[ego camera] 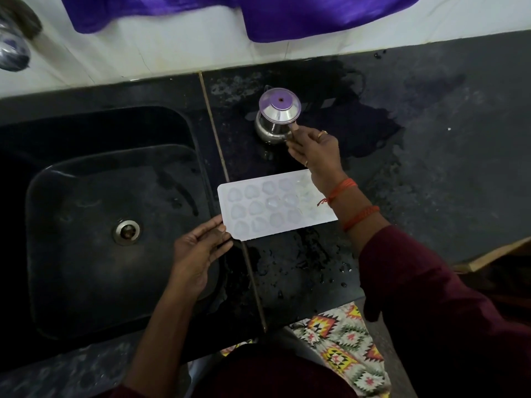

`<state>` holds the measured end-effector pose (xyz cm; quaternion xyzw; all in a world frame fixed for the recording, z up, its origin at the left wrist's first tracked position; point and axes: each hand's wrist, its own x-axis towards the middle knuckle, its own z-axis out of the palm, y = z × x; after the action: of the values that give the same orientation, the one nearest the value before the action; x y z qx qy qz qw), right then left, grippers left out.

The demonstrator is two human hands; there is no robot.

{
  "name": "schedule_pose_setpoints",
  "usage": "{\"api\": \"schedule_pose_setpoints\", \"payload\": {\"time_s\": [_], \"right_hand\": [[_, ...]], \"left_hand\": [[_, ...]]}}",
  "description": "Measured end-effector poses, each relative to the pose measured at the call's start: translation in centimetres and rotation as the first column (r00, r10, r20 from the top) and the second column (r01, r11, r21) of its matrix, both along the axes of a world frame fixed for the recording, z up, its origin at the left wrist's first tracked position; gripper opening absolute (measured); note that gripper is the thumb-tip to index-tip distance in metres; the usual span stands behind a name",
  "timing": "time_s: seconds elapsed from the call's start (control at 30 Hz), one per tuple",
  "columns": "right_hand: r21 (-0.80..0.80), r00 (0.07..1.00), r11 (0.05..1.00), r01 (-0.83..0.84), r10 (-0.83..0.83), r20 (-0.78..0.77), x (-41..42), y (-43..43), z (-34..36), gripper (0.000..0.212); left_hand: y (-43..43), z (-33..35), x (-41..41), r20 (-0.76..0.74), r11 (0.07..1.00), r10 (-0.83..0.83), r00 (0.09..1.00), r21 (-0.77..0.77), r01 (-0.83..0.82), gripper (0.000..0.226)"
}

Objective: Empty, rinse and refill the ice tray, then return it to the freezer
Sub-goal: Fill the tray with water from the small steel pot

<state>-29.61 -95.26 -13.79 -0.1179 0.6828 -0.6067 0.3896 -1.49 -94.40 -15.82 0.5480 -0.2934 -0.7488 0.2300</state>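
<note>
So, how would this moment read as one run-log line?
ice tray: on wet counter beside sink | left hand: holds its corner | right hand: grips handle of lidded steel jug, upright

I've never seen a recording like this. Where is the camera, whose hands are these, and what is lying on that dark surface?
There is no machine here. A person wears a wide-angle camera on their head, so this single picture looks down at their own two bare hands. The dark surface is a wet black counter with a sink set into it on the left. A white ice tray lies on the counter beside the sink. The left hand holds the tray's near end, thumb on top. The right hand grips the handle of a steel jug with a purple lid, which stands behind the tray. Purple cloth hangs at the top.
</note>
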Motion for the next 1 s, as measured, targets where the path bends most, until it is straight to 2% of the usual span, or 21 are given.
{"api": "schedule_pose_setpoints", "payload": {"time_s": [0.13,0.23,0.33,0.53,0.73,1.0], "right_hand": [[0.043,0.995,0.997,-0.056,0.059,-0.084,-0.2,2.1,0.4,0.023],[0.103,0.973,0.993,-0.052,0.073,-0.220,-0.5,3.7,1.0,0.016],[0.192,0.907,0.981,-0.038,0.114,-0.405,-1.2,5.5,1.1,0.012],[0.326,0.789,0.943,0.059,0.156,-0.594,-2.2,9.1,1.6,0.008],[0.406,0.793,0.909,0.095,0.177,-0.582,-2.6,11.7,0.7,0.013],[0.459,0.829,0.888,0.027,0.237,-0.507,-1.9,12.6,-0.5,0.021]], "left_hand": [[-0.1,-0.2,-0.2,0.019,1.000,0.021,1.000,-0.008,-0.020,0.020],[-0.3,-0.4,-0.4,0.022,0.999,0.027,0.999,-0.040,-0.026,0.019],[-0.4,-0.5,-0.7,0.032,0.996,0.038,0.999,-0.076,-0.036,0.019],[-0.8,-0.7,-1.1,0.083,0.992,0.056,0.995,-0.115,-0.046,0.018],[-1.4,-0.6,-1.4,0.112,0.988,0.049,0.992,-0.149,-0.032,0.022],[-1.5,-0.5,-1.8,0.141,0.986,0.042,0.989,-0.164,-0.018,0.020]]}}
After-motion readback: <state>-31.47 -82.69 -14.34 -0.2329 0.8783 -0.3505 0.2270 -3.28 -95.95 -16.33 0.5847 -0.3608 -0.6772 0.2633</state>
